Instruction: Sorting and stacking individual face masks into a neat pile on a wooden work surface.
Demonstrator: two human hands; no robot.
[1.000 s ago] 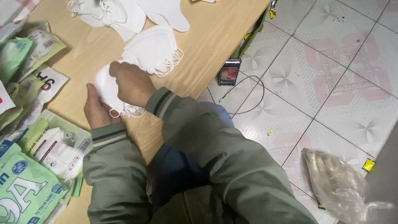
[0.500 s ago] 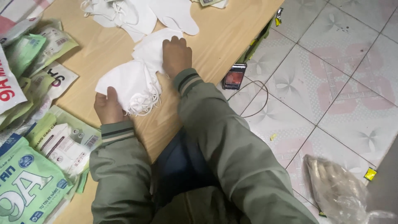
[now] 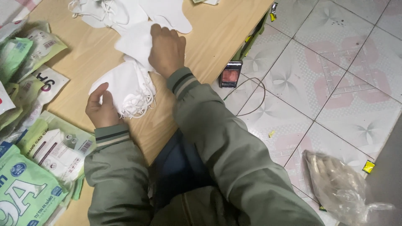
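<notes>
A stack of white face masks (image 3: 125, 86) with ear loops lies on the wooden table (image 3: 217, 29). My left hand (image 3: 100, 109) holds the near left edge of this stack, fingers curled on it. My right hand (image 3: 167, 50) rests palm down on another white mask (image 3: 134, 42) just beyond the stack, pressing or grasping it. More loose white masks (image 3: 125, 12) lie spread at the far edge of the table.
Green and white packaged mask packs (image 3: 25, 180) pile up at the left. On the tiled floor at right lie a phone (image 3: 230, 74) with a cable, a clear plastic bag (image 3: 339, 188) and small wrappers.
My right hand moved away from the stack toward the far masks and now lies on one. My left hand stays on the stack.
</notes>
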